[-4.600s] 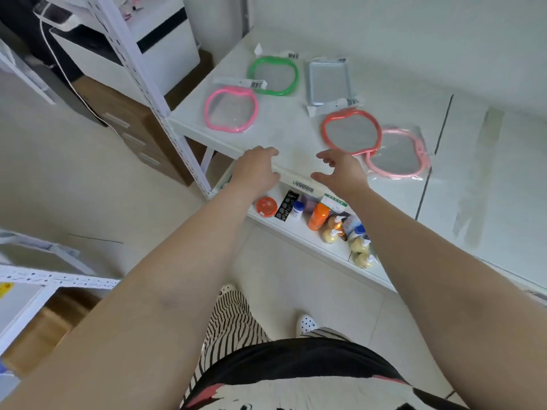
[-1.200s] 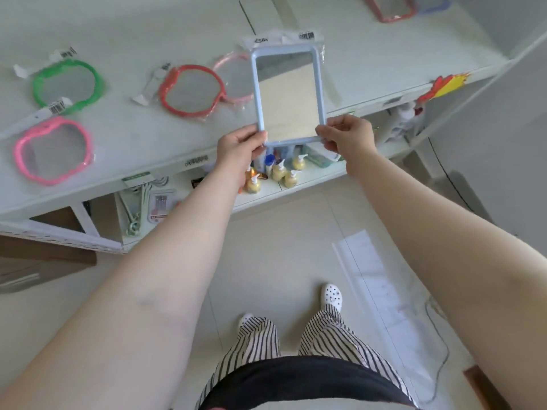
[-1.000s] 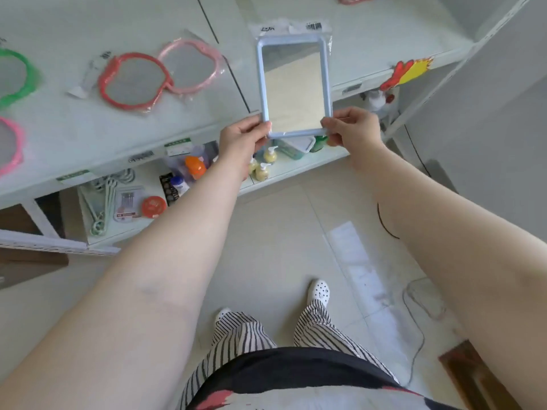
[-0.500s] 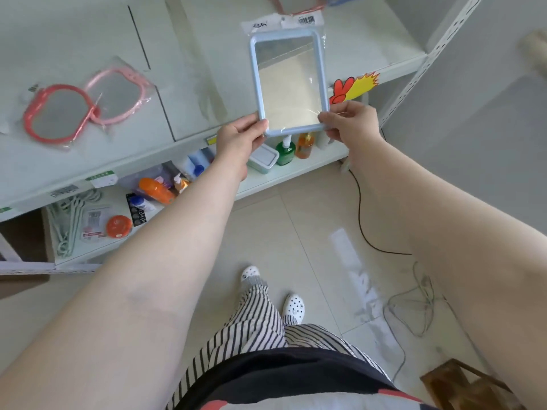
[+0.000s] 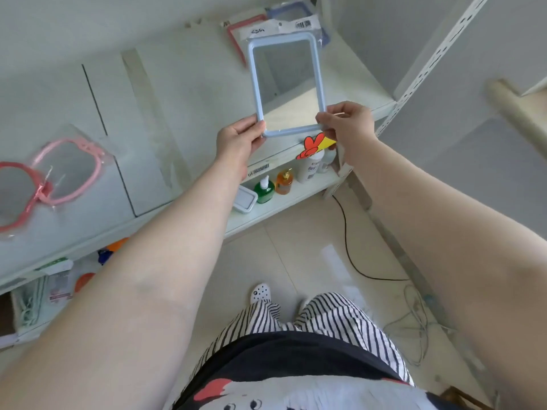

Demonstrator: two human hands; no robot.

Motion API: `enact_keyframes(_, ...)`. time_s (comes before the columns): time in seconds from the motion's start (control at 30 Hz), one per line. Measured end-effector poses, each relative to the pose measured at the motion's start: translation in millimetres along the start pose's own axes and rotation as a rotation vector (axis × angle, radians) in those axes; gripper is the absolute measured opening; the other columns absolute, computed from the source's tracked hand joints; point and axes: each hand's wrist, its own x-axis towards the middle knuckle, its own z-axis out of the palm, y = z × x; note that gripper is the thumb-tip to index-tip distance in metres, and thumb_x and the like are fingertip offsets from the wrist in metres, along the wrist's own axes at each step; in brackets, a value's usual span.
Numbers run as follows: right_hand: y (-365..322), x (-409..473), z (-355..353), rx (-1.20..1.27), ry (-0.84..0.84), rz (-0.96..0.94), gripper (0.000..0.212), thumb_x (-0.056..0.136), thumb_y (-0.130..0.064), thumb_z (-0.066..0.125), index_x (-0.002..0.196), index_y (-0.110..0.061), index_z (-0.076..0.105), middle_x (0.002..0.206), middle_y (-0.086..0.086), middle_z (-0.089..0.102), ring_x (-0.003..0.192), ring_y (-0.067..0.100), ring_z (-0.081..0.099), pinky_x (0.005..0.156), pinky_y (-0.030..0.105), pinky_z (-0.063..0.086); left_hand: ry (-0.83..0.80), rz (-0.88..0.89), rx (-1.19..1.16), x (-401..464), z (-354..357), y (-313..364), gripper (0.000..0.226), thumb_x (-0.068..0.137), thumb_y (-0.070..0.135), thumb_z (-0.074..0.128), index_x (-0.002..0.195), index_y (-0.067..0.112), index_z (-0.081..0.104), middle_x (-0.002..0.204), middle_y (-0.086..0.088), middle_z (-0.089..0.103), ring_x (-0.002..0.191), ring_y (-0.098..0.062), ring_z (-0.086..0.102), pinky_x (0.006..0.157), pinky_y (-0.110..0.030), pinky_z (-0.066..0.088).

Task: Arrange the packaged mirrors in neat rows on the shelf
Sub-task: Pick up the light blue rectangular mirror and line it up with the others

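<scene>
Left hand and right hand each pinch a bottom corner of the blue-framed mirror, fingers curled on its frame. The mirror, bagged in clear plastic, is held above the shelf near its front right corner. Pink mirror and red mirror lie overlapping at the shelf's left edge.

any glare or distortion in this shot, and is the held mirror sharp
Head view: wide-angle bending curves the shelf upright; the blue rectangular mirror reflects a bright patch low down, edges fairly sharp; floor glare beside the black cable.
</scene>
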Motion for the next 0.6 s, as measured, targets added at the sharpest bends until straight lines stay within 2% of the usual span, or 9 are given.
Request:
enact_keyframes(0.07,-4.6,20.4,-1.5,0.019,-0.014,-0.003,0.019,0.075,-0.004,0.075,0.071,-0.013,0.060,0.065,0.007,0.063,0.050,0.016,0.053,0.059,0.026,0.052,0.015,-0.004,-0.001,13.7,9.3,1.1,0.035,0.087,0.002,0.064,0.122,0.001,0.062,0.088,0.001,0.067,0.075,-0.005,0.062,0.073,-0.014,0.056)
enact_keyframes(0.2,-17.5,63.0,3.5,-0.002,-0.075,-0.007,0.019,0.076,-0.005,0.075,0.069,-0.015,0.060,0.064,0.004,0.063,0.047,0.013,0.053,0.064,0.025,0.054,0.108,0.023,-0.034,40.4,26.8,5.2,0.036,0.086,0.002,0.065,0.122,0.001,0.062,0.088,0.002,0.067,0.076,-0.006,0.062,0.074,-0.014,0.056)
enact_keyframes(0.33,-27.2,97.9,14.4,-0.032,-0.181,-0.020,0.020,0.078,-0.002,0.073,0.068,-0.014,0.059,0.062,0.005,0.059,0.047,0.013,0.051,0.061,0.025,0.050,0.245,0.046,-0.091,54.9,37.5,5.4,0.037,0.085,0.002,0.067,0.122,0.000,0.062,0.084,0.001,0.066,0.072,-0.006,0.061,0.073,-0.013,0.057)
enact_keyframes(0.47,-36.2,125.7,32.2,-0.072,-0.343,-0.026,0.021,0.079,0.002,0.072,0.069,-0.012,0.060,0.062,0.006,0.056,0.048,0.012,0.051,0.058,0.022,0.050,0.442,0.074,-0.166,61.4,39.4,2.7,0.037,0.084,0.002,0.068,0.120,-0.002,0.062,0.096,-0.008,0.066,0.079,-0.011,0.061,0.069,-0.010,0.056)
enact_keyframes(0.53,-38.2,132.6,45.5,-0.095,-0.422,-0.021,0.021,0.079,0.003,0.072,0.069,-0.012,0.061,0.064,0.006,0.057,0.054,0.016,0.053,0.062,0.023,0.054,0.529,0.080,-0.189,62.0,34.0,1.6,0.037,0.083,0.002,0.069,0.119,-0.003,0.063,0.093,-0.007,0.065,0.079,-0.012,0.061,0.066,-0.009,0.056)
enact_keyframes(0.6,-39.4,137.0,60.2,-0.122,-0.468,-0.007,0.021,0.078,0.003,0.073,0.069,-0.012,0.062,0.065,0.006,0.058,0.057,0.018,0.055,0.074,0.030,0.057,0.606,0.083,-0.195,64.5,25.9,3.1,0.036,0.083,0.003,0.070,0.117,-0.003,0.063,0.095,-0.009,0.065,0.081,-0.014,0.061,0.064,-0.008,0.055)
